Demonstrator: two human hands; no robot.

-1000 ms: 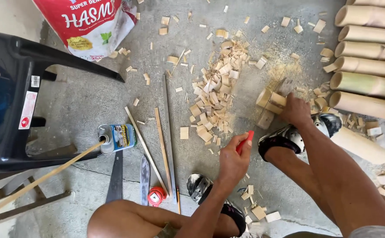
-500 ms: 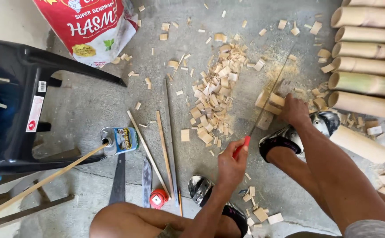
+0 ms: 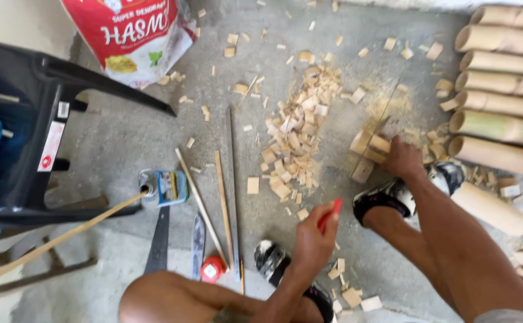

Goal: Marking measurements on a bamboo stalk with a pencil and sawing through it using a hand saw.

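Bamboo blocks (image 3: 369, 149), pale and squarish with rough cut faces, lie on the grey concrete floor (image 3: 124, 137), and the right hand (image 3: 402, 157) is closed on them. The left hand (image 3: 312, 239) grips a thin red handle (image 3: 330, 214) above the floor. A long saw blade (image 3: 384, 116) leans over the blocks. Left of them is a heap of small chips (image 3: 294, 137). Five round bamboo tubes (image 3: 501, 90) lie stacked at the right edge, and one more lies near the sandal (image 3: 387, 194). Three thin sticks (image 3: 222, 203) lie beside a small tin (image 3: 164, 186), near a black chair (image 3: 28, 119) and a red-and-white sack (image 3: 133, 36).
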